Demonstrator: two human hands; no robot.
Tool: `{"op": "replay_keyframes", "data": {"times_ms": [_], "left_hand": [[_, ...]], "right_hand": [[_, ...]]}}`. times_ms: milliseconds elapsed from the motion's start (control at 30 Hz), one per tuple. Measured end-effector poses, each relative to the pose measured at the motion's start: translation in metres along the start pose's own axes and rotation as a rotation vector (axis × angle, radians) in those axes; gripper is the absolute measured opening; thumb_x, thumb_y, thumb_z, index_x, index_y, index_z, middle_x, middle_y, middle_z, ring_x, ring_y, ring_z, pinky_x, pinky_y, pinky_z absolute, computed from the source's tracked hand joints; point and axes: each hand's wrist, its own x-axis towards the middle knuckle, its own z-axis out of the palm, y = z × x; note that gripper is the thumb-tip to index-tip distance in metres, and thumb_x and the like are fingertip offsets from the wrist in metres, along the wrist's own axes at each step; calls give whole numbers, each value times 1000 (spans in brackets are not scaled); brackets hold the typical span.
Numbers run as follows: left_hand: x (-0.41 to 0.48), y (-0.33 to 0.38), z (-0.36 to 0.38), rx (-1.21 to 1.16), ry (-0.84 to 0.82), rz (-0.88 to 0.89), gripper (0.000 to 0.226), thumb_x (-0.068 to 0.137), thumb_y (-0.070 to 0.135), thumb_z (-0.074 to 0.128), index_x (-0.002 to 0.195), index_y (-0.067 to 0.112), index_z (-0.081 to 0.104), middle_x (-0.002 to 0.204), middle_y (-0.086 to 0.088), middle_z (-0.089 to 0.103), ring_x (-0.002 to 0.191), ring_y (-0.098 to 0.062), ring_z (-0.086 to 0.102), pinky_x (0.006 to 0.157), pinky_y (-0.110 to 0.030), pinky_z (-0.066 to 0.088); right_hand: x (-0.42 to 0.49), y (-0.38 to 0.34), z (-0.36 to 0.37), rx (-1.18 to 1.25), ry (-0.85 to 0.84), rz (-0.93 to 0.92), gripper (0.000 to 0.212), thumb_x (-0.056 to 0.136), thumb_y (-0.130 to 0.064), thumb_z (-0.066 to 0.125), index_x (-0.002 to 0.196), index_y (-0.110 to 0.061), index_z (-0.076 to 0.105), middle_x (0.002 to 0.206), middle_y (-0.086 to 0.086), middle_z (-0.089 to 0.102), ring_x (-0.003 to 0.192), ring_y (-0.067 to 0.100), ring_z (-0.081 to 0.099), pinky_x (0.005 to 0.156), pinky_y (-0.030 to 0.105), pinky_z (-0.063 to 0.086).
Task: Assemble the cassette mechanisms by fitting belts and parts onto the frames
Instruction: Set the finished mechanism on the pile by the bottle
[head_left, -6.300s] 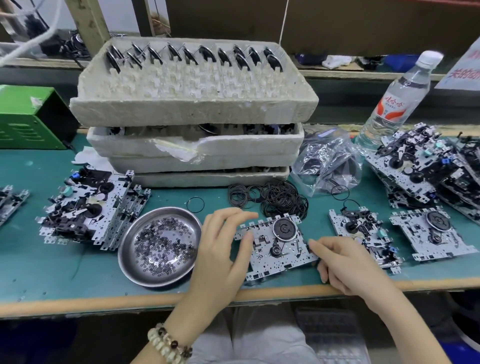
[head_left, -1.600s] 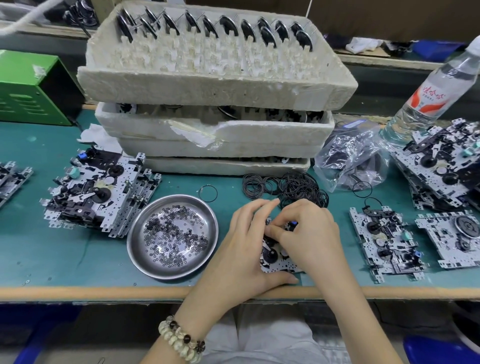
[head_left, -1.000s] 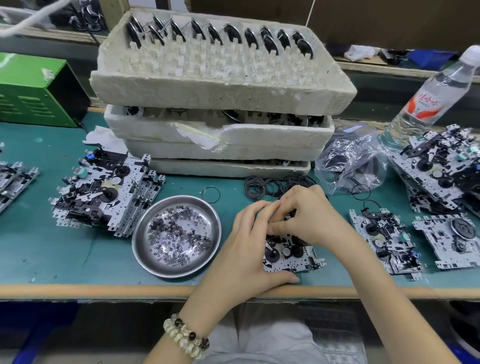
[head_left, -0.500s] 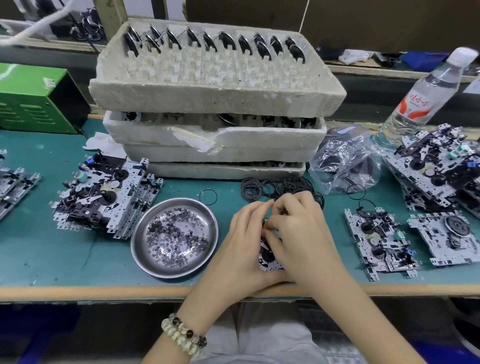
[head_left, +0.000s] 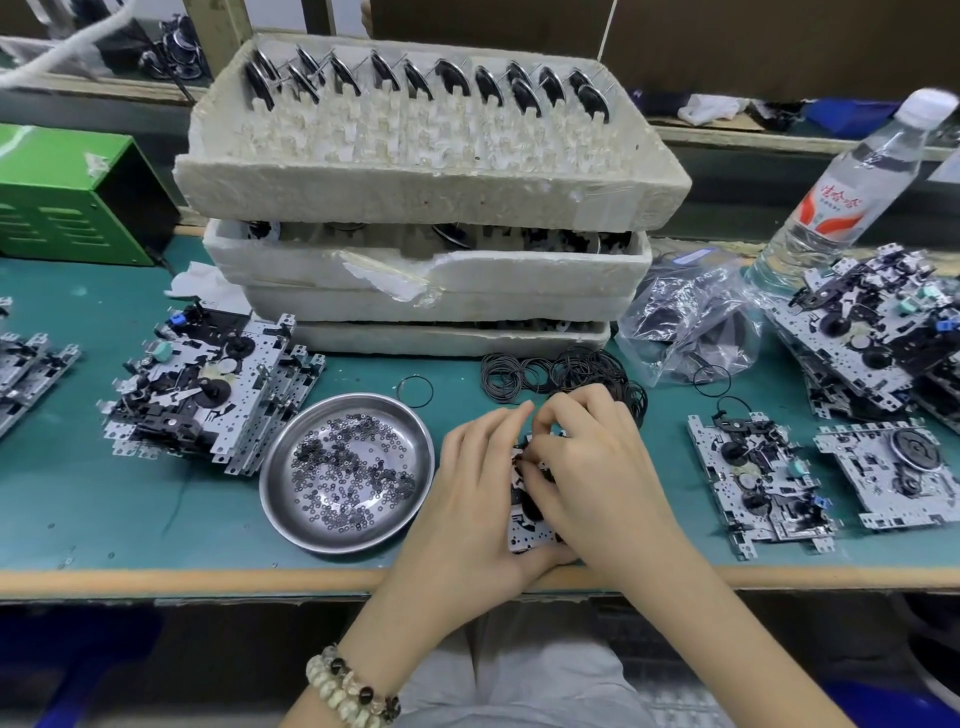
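While the left hand (head_left: 467, 512) grips the perforated grey metal cassette frame (head_left: 521, 535) at the near edge of the teal counter (head_left: 104, 493), the right hand (head_left: 597, 467) covers it, fingers curled and pinching its upper parts. Loose black rubber belts (head_left: 561, 371) lie just behind; a round steel dish (head_left: 291, 525) sits just left.

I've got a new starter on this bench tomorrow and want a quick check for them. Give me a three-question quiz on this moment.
1. True or false: the steel dish sits to the left of the frame being worked on.
2. Which hands are on that frame? A: left only. B: right only. C: both.
3. Fill in: the loose black belts lie just in front of the stacked ___ trays.
Key: 1 true; 2 C, left hand and right hand; 3 foam.
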Motion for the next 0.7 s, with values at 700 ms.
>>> {"op": "replay_keyframes", "data": {"times_ms": [700], "left_hand": [[-1,8,-13,-173,44,77,66,77,19,51,141,8,42,146,-1,39,141,-27,33,117,-42,28]], "right_hand": [[-21,44,-6,657,-437,13,70,77,-62,67,135,-46,32,143,-32,31,144,0,17,116,19,19]]}}
